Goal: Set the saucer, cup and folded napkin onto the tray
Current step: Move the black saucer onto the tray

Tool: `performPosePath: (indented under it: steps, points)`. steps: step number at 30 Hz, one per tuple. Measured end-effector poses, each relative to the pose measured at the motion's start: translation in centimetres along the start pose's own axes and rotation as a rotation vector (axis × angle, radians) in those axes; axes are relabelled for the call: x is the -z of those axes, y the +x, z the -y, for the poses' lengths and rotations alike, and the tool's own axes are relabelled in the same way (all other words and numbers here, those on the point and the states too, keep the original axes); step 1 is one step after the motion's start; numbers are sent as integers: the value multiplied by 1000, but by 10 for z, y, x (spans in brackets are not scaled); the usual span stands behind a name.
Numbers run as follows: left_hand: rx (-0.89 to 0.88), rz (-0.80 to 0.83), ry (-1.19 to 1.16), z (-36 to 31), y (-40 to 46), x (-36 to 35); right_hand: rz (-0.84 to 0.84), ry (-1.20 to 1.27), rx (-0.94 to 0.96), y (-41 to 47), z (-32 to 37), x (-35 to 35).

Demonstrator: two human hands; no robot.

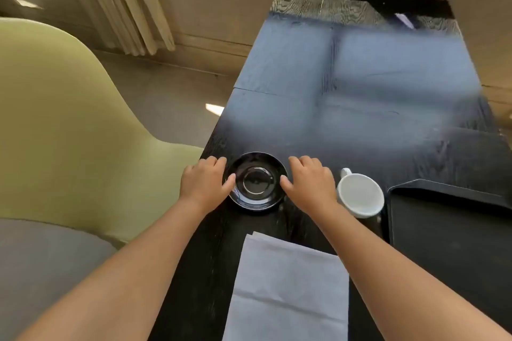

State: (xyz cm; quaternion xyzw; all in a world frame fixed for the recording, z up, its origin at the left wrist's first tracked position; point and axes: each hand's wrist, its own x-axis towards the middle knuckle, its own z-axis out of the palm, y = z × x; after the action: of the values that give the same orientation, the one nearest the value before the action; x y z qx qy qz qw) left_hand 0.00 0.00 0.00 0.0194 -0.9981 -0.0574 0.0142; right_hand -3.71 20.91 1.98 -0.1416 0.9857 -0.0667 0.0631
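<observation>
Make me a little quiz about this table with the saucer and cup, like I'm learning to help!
1. True or false: the white cup already sits on the black tray.
2. What are the left hand and right hand touching? A) napkin B) saucer C) cup
3. What lies nearest the camera on the table?

Key: 1 false, it stands beside the tray. 2 B, the black saucer. 3 the folded napkin.

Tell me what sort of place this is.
Probably a café, restaurant or hotel lounge, though a home dining room is possible. A dark wooden table holds a black saucer, a white cup, a folded napkin and a serving tray, with a green upholstered chair and curtains alongside.
</observation>
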Motion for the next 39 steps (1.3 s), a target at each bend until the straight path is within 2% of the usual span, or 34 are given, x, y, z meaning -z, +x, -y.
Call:
performPosePath:
  steps: [10, 14, 19, 24, 31, 35, 39]
  points:
    - [112, 80, -7, 6, 19, -55, 69, 55, -52, 27, -3, -51]
    - [168, 71, -45, -4, 14, -60, 68, 153, -70, 20, -4, -61]
    - [347, 103, -258, -17, 10, -57, 124, 446, -201, 22, -3, -64]
    - [535, 173, -631, -25, -5, -49, 115, 667, -310, 2, -11, -65]
    - [553, 146, -1083, -75, -74, 8, -101, 934, -244, -92, -54, -21]
    - [523, 120, -1219, -135, -109, 37, -131, 981, -286, -145, -98, 10]
    - [503, 152, -1289, -194, -120, 33, -103, 1064, -372, -179, -153, 30]
